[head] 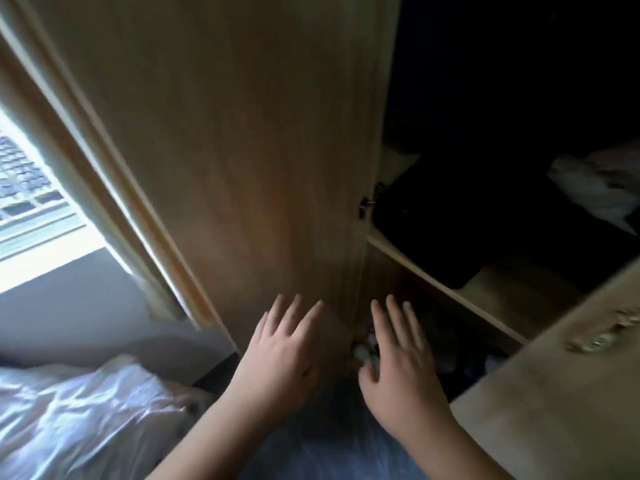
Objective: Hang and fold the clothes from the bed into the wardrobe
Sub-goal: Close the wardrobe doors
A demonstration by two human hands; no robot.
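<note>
I stand close in front of a light wooden wardrobe (249,150). My left hand (280,355) is stretched forward with straight, spread fingers near the closed left door's lower part. My right hand (401,368) reaches, fingers straight, toward the dark open compartment beside it. Neither hand holds anything. A wooden shelf (446,292) inside carries dark folded clothes (460,230) and a pale bundle (595,192). The bed (79,420), with white crumpled bedding, lies at the lower left.
The open right wardrobe door (561,393) with a metal handle (609,330) juts in at the lower right. A bright window (31,216) and a beige curtain (114,188) are on the left. Small pale items sit low inside the wardrobe (363,351).
</note>
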